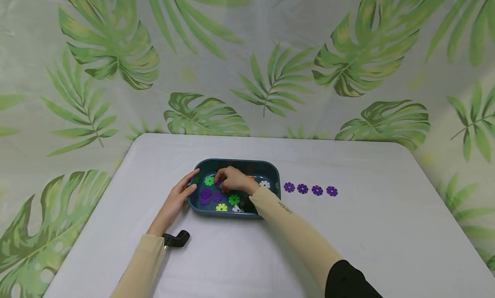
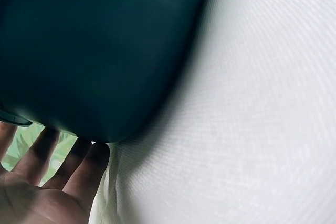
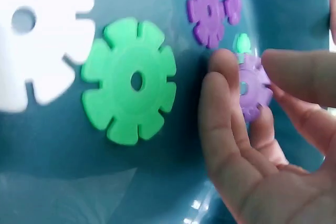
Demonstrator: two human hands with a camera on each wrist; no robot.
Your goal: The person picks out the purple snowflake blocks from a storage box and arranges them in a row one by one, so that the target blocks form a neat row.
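Observation:
A dark teal tray sits mid-table with several flower-shaped discs in it. My right hand reaches into the tray's left half. In the right wrist view its thumb and fingers pinch a purple disc just off the tray floor. Beside it lie a green disc, a white disc and two overlapping purple discs. My left hand lies with straight fingers against the tray's outer left wall.
A row of several purple discs lies on the white table just right of the tray. A black wrist mount sticks out by my left wrist. Leaf-print curtain surrounds the table's far and side edges.

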